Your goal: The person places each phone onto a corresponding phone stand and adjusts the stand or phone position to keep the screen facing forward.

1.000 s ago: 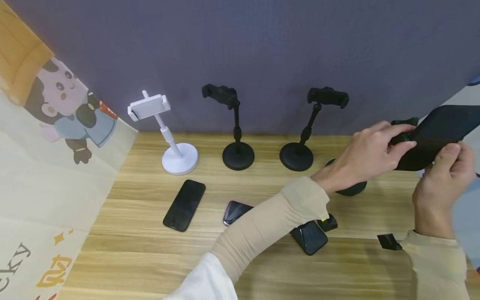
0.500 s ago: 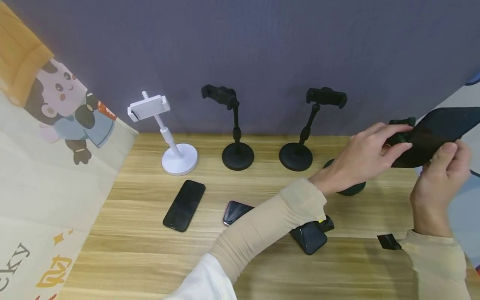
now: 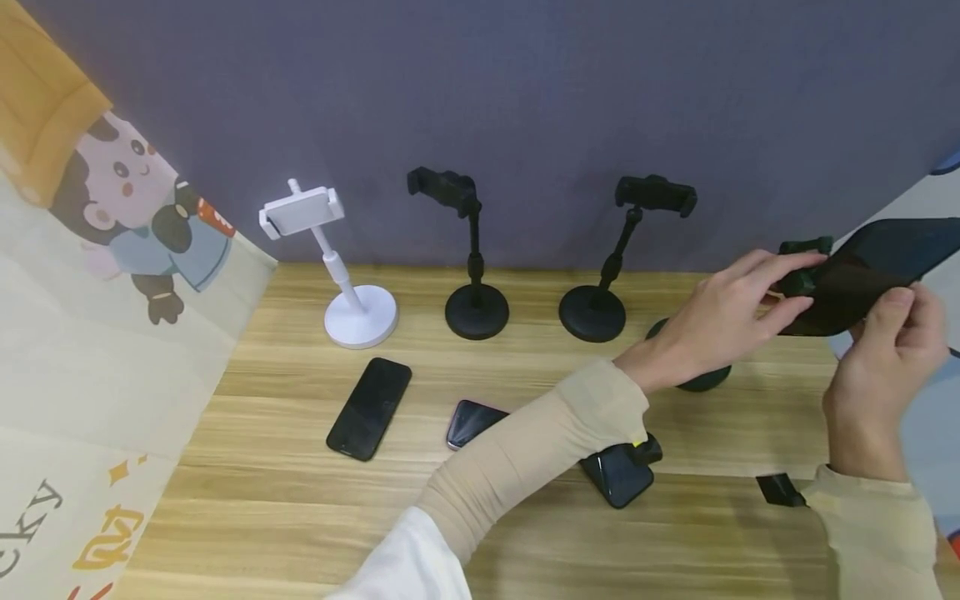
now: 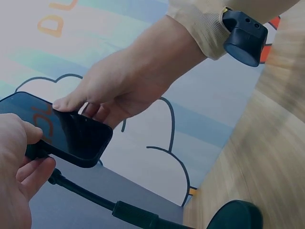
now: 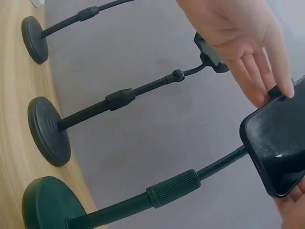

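Far right in the head view, my right hand (image 3: 885, 362) grips the edge of a black smartphone (image 3: 873, 279), held tilted above the table. My left hand (image 3: 708, 317) pinches the clamp (image 3: 801, 282) of a dark green phone stand at the phone's left end. That stand's round base (image 3: 705, 379) stands on the table, partly behind my left wrist. The right wrist view shows its ribbed pole (image 5: 174, 188) running up behind the phone (image 5: 279, 143). In the left wrist view, the right thumb lies on the phone's edge (image 4: 86, 143). Whether the clamp fully encloses the phone is hidden.
A white stand (image 3: 360, 317) and two black stands (image 3: 477, 312) (image 3: 592, 314) line the back by a grey panel (image 3: 510, 100). Phones lie in front: one at left (image 3: 369, 408), one near the middle (image 3: 472, 422), one (image 3: 618, 477) beside my left sleeve.
The phone and both hands have shifted very slightly left and down. My left thumb has slid left, so more of the clamp shows. The stands and phones on the table stay put.
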{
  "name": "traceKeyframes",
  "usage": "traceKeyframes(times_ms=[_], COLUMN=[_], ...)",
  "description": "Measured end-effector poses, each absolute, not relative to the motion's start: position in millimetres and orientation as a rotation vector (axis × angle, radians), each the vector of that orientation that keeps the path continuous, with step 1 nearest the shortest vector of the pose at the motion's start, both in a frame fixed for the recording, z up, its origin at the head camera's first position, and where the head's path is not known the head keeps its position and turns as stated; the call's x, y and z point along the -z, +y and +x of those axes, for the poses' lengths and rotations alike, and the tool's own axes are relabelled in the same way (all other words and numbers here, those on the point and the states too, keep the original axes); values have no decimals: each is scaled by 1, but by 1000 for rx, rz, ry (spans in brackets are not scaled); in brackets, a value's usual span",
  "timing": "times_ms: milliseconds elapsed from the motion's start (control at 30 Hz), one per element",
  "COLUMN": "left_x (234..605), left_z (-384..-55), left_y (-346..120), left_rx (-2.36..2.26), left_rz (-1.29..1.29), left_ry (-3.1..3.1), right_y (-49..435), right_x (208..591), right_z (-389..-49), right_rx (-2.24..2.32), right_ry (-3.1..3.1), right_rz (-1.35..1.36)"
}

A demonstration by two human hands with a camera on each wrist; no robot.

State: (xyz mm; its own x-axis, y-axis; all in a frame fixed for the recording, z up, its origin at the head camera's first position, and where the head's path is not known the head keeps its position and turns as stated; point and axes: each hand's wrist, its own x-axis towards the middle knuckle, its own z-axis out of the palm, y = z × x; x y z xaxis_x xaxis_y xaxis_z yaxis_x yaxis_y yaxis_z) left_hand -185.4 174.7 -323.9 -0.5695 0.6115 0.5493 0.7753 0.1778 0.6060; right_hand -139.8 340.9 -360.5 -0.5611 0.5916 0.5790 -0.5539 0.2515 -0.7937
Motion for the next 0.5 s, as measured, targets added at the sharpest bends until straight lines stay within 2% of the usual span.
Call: traceKeyframes(times_ms=[333, 500], left_x=[325, 326], left_z=[-187, -187], left_y=[175, 172], left_rx=[1314, 1310], left_rz=[-1372, -1391], left_ry=[-2265, -2352], right_y=[341, 336], right_x=[363, 367], right_z=[-142, -140], right_rx=[-1464, -1680], right_ry=[-1537, -1514], right_rz=[-50, -27])
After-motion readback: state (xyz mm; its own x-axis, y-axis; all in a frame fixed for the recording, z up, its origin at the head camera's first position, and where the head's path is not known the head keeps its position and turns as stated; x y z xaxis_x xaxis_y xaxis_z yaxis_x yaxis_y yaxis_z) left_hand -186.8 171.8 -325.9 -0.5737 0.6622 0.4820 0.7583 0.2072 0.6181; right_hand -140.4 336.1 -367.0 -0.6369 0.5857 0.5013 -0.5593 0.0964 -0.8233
